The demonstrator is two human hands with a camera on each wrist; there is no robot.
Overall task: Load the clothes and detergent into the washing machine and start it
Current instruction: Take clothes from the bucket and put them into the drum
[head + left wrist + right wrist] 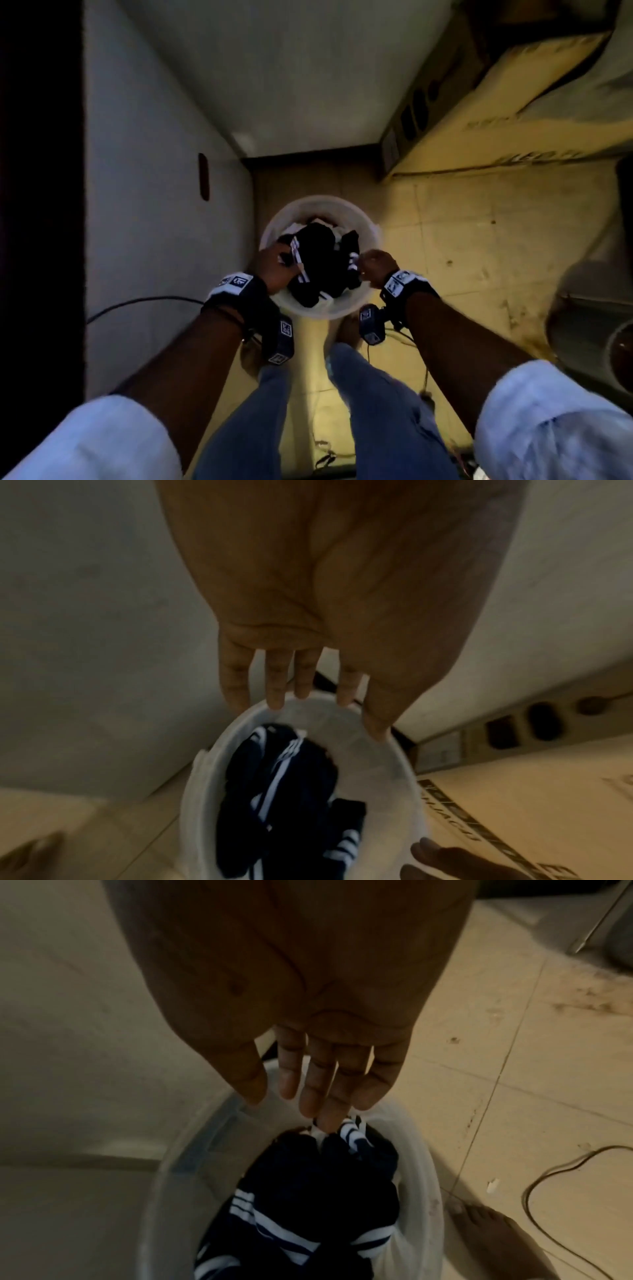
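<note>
A white plastic bucket [368,222] stands on the floor in front of my feet, filled with dark navy clothes [317,248] that have white stripes. My left hand [274,267] hovers at the bucket's left rim; in the left wrist view my left hand [322,710] has straight, spread fingers above the bucket [377,764] and the clothes [274,791], holding nothing. My right hand [373,263] is at the right rim. The right wrist view shows my right hand [291,1107] with straight fingers, the tips touching a striped fold of the clothes [325,1183] inside the bucket [192,1177].
A white wall [154,171] runs close on the left, with a black cable [137,301] on the floor beside it. A beige appliance [479,102] with dark knobs lines the right. A grey rounded machine [589,325] sits at the right edge. My bare foot [346,329] stands behind the bucket.
</note>
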